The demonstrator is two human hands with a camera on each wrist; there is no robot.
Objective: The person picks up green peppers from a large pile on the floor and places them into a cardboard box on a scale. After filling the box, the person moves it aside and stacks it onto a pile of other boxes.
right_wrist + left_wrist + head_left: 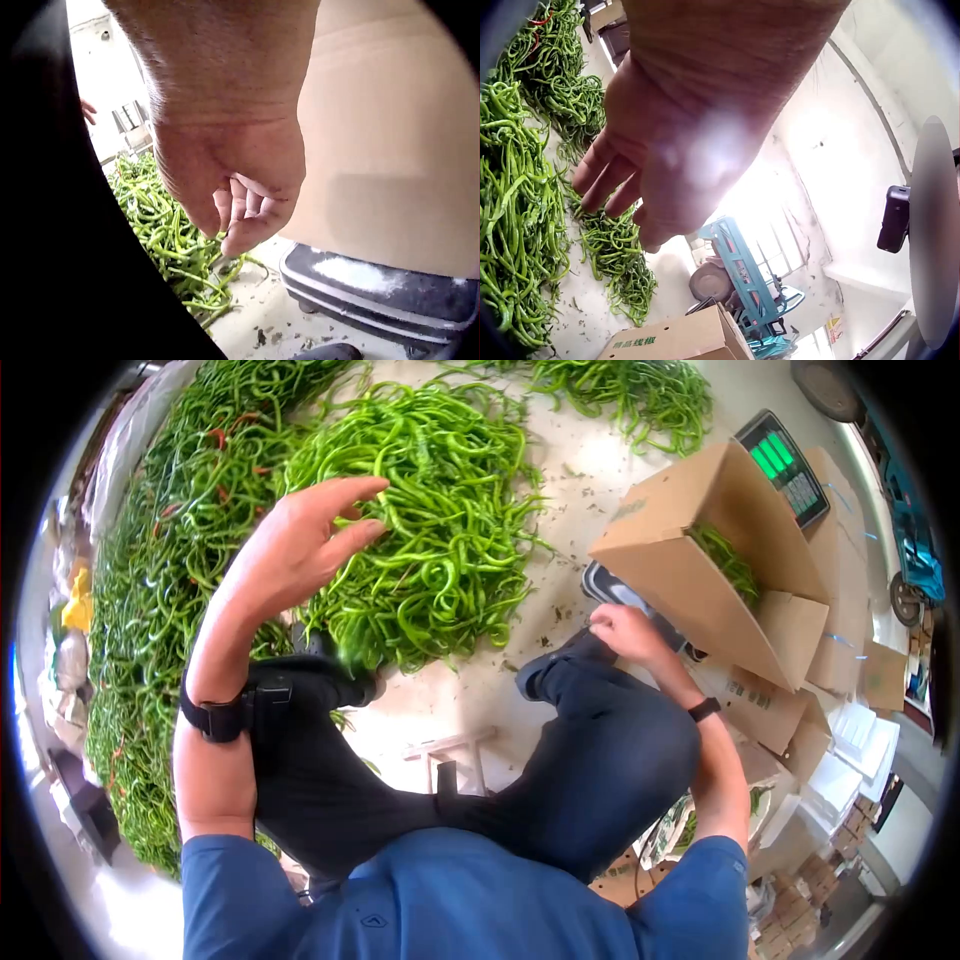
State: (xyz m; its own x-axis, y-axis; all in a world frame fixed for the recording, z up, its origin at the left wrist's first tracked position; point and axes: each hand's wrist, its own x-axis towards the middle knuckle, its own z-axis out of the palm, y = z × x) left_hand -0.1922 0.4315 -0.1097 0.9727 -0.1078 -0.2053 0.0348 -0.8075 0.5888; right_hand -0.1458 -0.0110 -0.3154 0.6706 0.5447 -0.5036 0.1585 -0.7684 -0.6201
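Left of the left hand, a darker heap of green peppers (pixel 140 620) flecked with red ones is spreading along the floor. The left hand (pixel 300 540) is hovering palm-down, grasping nothing, its fingers relaxed and thumb apart. Just beyond its fingertips and below them, a brighter pile of peppers (pixel 455 490) is lying loose. Well to its right, the right hand (pixel 622 632) is hanging near the knee, loosely curled, with nothing visible in its grasp. Just beside that hand, a scale platform (pixel 375 300) is supporting an open carton (pixel 700 595), peppers (pixel 728 565) showing inside; the lit display (pixel 785 465) is standing beyond the carton. Judging from this, the step in hand is seemingly reaching over the pile, with none gathered yet; picking some up would be calling for lowering the left hand and closing its fingers.
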